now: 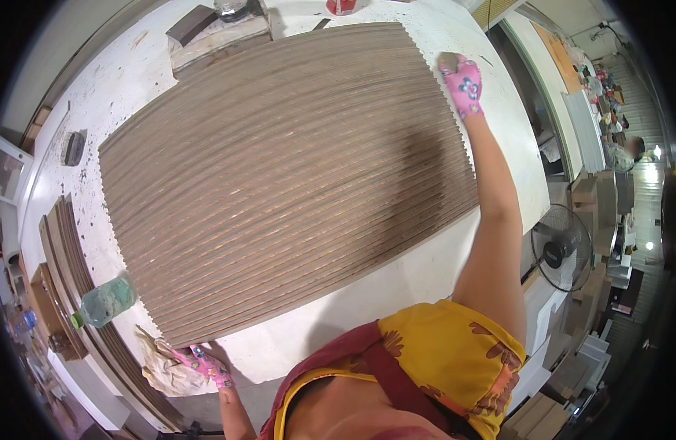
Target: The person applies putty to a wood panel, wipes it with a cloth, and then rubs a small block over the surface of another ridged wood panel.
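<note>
A large brown slatted panel [279,183] lies across the white table, with narrow parallel strips and toothed short ends. Beyond its far right end, my right hand [465,84] wears a pink flowered glove. Its fingers curl round a small grey-brown piece [448,61], whose kind I cannot make out. At the near left corner is my left hand [206,367], in a matching glove. Its fingers are closed on a crumpled beige cloth [169,370] beside the panel's edge; the fingertips are partly hidden.
A green-tinted bottle [107,301] lies by the left end, near stacked brown strips [81,271]. A dark block [74,148] sits on the table [510,147]. A box-like block [220,48] carries a jar at the back, near a red container [341,6]. A fan [561,248] stands right.
</note>
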Available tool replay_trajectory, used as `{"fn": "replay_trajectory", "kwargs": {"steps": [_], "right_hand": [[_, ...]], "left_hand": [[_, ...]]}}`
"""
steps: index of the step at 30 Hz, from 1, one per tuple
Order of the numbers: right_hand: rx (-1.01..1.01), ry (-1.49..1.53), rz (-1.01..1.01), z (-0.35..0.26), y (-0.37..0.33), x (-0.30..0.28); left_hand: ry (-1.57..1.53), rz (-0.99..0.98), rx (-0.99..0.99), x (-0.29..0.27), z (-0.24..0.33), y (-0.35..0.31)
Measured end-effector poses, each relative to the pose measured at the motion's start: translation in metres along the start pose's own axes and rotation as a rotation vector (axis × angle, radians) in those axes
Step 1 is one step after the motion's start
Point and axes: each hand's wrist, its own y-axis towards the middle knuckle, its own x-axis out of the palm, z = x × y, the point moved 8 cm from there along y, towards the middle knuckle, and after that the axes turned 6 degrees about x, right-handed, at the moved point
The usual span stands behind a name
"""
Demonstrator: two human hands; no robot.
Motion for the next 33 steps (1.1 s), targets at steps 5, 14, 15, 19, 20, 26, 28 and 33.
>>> {"fn": "replay_trajectory", "kwargs": {"steps": [5,14,15,19,20,26,28,33], "right_hand": [[-1.081,0.308,-0.546,-0.162,-0.291,0.002],[-1.168,0.239,-0.189,-0.206,-0.211,0.033],[-0.947,0.167,-0.027,-0.167,-0.136,0.039],[-0.293,-0.343,0.262,0.034,0.05,0.029],[-0.189,-0.293,0.283,0.038,0.048,0.021],[-0.854,0.697,-0.337,-0.135,-0.212,0.009],[-1.283,0.666,-0.557,-0.172,-0.33,0.01],[-1.67,0.55,-0.631,-0.23,-0.415,0.028]], "left_hand": [[-0.031,-0.03,0.042,-0.005,0.027,0.007],[-0.1,0.085,-0.004,-0.008,0.029,-0.001],[-0.107,0.075,-0.019,-0.007,0.022,0.0],[-0.173,0.033,0.006,0.004,0.025,0.008],[-0.165,0.04,-0.044,0.005,0.018,0.005],[0.235,-0.028,0.062,0.004,0.029,-0.005],[0.113,0.025,0.004,-0.001,0.033,0.0],[0.453,-0.047,0.076,-0.002,0.02,0.007]]}}
